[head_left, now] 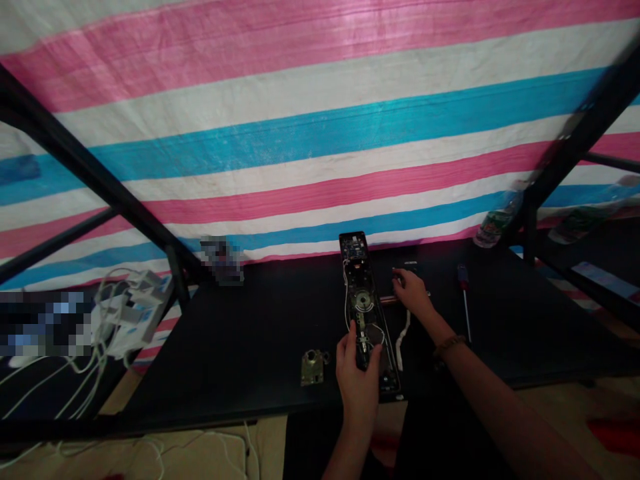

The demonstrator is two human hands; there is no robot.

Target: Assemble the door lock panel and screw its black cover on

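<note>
A long black electronic door lock panel (361, 300) lies opened, its circuit board, round part and thin white wires showing. My left hand (357, 377) is at its lower half, with thumb and index finger on either side of a dark part inside. To the right of the panel my right hand (413, 292) is low over the table, fingers curled together; what they hold, if anything, is too small to make out. Beneath that hand lies a copper-coloured rod (389, 300), and a white strip (401, 343) runs towards me. Left of the panel sits a brassy metal plate (313, 368).
A screwdriver (464, 287) lies on the black table (240, 347) to the right. Towards the back right a plastic bottle (493, 227) leans by the black frame. White cables and power strips (133, 320) crowd the left side. A striped sheet (310, 133) hangs behind.
</note>
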